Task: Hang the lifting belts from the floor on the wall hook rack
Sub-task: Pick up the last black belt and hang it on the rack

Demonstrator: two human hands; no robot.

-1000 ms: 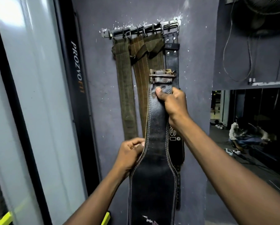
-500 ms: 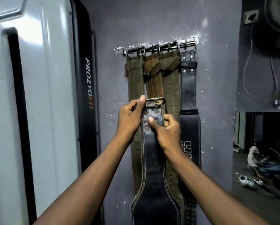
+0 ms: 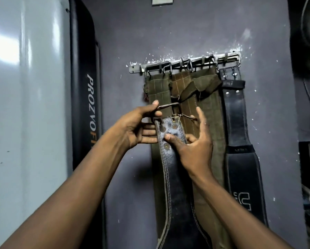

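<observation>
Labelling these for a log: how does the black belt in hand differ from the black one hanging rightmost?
The held belt is off the rack, its rusty buckle pinched by the left hand, its strap by the right hand; the hanging belt hangs on it. The held belt shows pale edge stitching; the hanging belt bears white lettering. Both are black, widening downward.

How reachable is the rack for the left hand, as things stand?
Probably yes. The left hand pinches the buckle below the rack; only flat hanging green belts lie between, against the wall. The right hand holds the belt. A free hook is hard to make out.
</observation>
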